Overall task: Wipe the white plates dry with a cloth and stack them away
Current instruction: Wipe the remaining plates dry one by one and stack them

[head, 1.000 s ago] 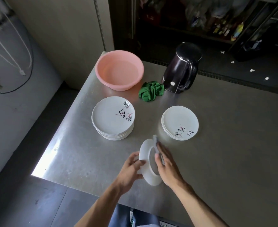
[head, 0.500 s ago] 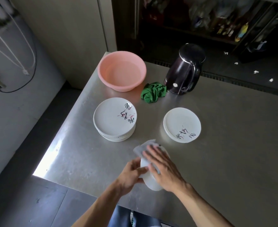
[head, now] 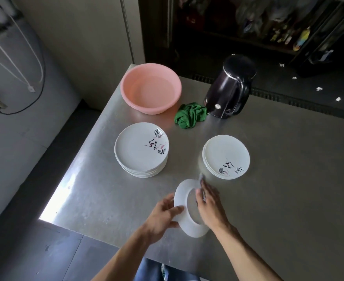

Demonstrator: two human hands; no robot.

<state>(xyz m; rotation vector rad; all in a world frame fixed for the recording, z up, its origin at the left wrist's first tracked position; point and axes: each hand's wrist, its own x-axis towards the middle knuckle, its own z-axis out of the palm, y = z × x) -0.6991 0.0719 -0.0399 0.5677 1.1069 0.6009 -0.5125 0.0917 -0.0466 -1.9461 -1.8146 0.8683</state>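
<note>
White and glazed, the plate (head: 180, 199) being dried looks stiff, light enough for one hand, and breakable; if damp, its smooth face will be slippery, so the rim is the sensible place to take hold, thumb on one face and fingers behind the other. That is roughly how it is held: it stands tilted up on edge just above the near side of the steel table (head: 288, 189), hollow face turned toward three o'clock. The left hand (head: 164, 216) clasps the rim at the plate's nine o'clock side, thumb lying across the front of the rim and fingers curled behind. The right hand (head: 209, 205) lies flat inside the hollow, fingers fairly straight though blurred, pressing a pale cloth (head: 201, 177) to the surface; only a tip of it pokes out beyond the fingertips at twelve o'clock. So the plate sits sandwiched between the two hands, its weight carried by the left. At eleven o'clock from it stands the taller stack (head: 141, 151) of plates, and at one o'clock, nearer, the shorter stack (head: 226, 157), probably where dried ones go. Farther out, a green rag (head: 190, 115) lies at twelve o'clock, between a pink basin (head: 150, 88) toward eleven and a black kettle (head: 230, 88) toward one.
</note>
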